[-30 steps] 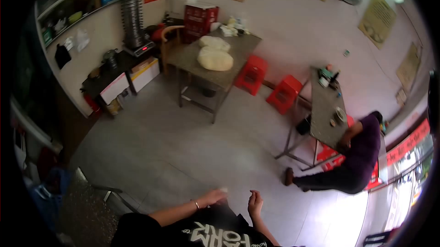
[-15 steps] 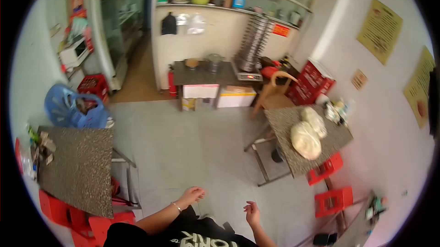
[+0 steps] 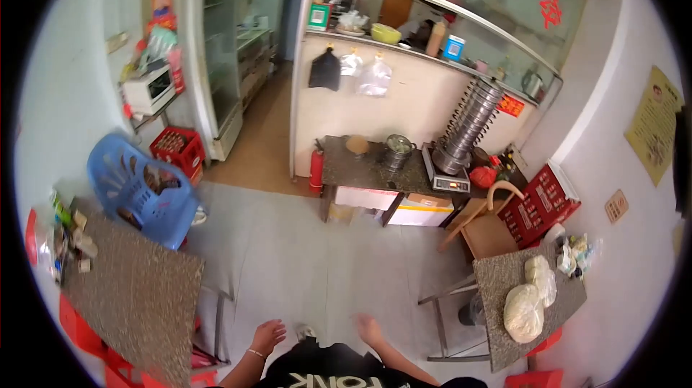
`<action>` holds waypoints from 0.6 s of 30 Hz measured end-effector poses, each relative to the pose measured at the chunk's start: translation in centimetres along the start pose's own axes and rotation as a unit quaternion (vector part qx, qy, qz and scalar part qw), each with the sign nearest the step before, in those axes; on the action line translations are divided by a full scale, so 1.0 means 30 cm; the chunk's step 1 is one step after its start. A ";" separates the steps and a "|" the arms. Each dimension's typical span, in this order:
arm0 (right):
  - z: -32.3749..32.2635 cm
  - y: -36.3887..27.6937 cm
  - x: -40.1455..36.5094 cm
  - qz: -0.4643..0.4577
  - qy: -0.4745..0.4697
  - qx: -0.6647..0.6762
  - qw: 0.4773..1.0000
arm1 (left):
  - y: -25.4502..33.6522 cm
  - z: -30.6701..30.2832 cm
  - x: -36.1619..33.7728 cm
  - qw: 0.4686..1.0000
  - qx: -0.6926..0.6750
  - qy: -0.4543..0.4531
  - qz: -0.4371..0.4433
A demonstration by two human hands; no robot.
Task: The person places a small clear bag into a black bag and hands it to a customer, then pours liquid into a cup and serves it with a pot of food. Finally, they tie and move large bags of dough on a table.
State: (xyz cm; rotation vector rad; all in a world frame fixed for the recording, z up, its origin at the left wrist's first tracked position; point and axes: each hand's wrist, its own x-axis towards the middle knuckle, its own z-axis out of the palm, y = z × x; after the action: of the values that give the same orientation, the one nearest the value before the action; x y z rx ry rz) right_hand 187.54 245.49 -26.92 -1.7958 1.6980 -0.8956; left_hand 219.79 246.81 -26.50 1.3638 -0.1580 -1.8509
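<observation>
Both of my hands hang in front of my black shirt (image 3: 339,363), above the grey tiled floor (image 3: 288,265). My left hand (image 3: 269,336), with a bracelet at the wrist, has its fingers loosely apart and holds nothing. To the right, my right hand (image 3: 369,329) is blurred, so its fingers cannot be made out; nothing shows in it. Neither hand touches furniture. Two clear bags of pale food, a large one (image 3: 523,314) and a smaller one (image 3: 540,280), lie on the speckled table (image 3: 494,287) at the right.
A speckled table (image 3: 137,280) and blue chair (image 3: 144,186) stand left. Ahead is a low counter (image 3: 346,164) with a scale (image 3: 443,179) and stacked metal steamers (image 3: 468,128). A wooden chair (image 3: 490,233), red boxes (image 3: 540,201) and a red stool (image 3: 533,378) are right.
The view has shifted left and up, and the counter now appears nearer. My left hand is lower and further left in view; my right hand has moved left and blurred.
</observation>
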 end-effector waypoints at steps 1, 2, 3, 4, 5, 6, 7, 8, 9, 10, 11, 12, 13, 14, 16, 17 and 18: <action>0.010 -0.006 0.042 0.016 0.015 0.006 1.000 | 0.096 0.061 0.053 1.000 -0.003 -0.004 0.021; 0.020 -0.010 0.078 0.060 -0.045 0.013 0.997 | 0.192 0.106 0.089 0.999 0.002 -0.009 0.041; 0.039 -0.001 0.112 0.107 -0.098 0.028 0.989 | 0.290 0.151 0.117 0.999 0.040 -0.017 0.032; 0.048 0.040 0.156 0.185 -0.112 0.028 0.976 | 0.378 0.214 0.159 0.994 0.055 -0.042 0.090; 0.051 0.104 0.197 0.239 -0.121 0.026 0.963 | 0.449 0.281 0.205 0.984 0.071 -0.076 0.142; -0.005 0.115 0.231 0.234 -0.124 -0.005 0.964 | 0.515 0.343 0.225 0.980 0.115 -0.104 0.122; 0.045 0.271 0.233 0.214 -0.084 -0.024 0.973 | 0.579 0.398 0.213 0.979 0.092 -0.107 0.146; 0.042 0.364 0.253 0.259 -0.083 -0.039 0.962 | 0.620 0.452 0.225 0.978 0.063 -0.106 0.166; 0.006 0.446 0.266 0.300 -0.090 -0.055 0.948 | 0.630 0.464 0.276 0.981 0.048 -0.086 0.168; -0.033 0.541 0.268 0.306 -0.082 -0.060 0.946 | 0.617 0.467 0.325 0.980 0.075 -0.101 0.152; -0.081 0.613 0.266 0.305 -0.075 -0.067 0.947 | 0.598 0.452 0.377 0.984 0.031 -0.108 0.137; -0.159 0.597 0.263 0.352 -0.042 -0.077 0.932 | 0.584 0.426 0.431 0.985 -0.017 -0.112 0.126; -0.233 0.576 0.257 0.396 -0.013 -0.087 0.914 | 0.531 0.418 0.476 0.988 -0.004 -0.111 0.108; -0.256 0.636 0.236 0.430 0.040 -0.044 0.901 | 0.480 0.394 0.538 0.990 0.008 -0.108 0.089; -0.290 0.733 0.183 0.474 0.104 0.005 0.874 | 0.410 0.241 0.807 0.852 -0.253 -0.316 -0.332; -0.321 0.756 0.149 0.480 0.090 -0.012 0.873 | 0.409 0.330 0.814 0.851 -0.240 -0.314 -0.347; -0.354 0.785 0.107 0.485 0.075 -0.031 0.871 | 0.377 0.405 0.804 0.880 -0.169 -0.300 -0.326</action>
State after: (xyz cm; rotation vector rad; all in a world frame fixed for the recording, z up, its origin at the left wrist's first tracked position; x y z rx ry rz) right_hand 164.02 240.97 -37.19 -0.6742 2.3567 -0.5128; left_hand 213.47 219.09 -33.47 0.5826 0.3468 -2.6728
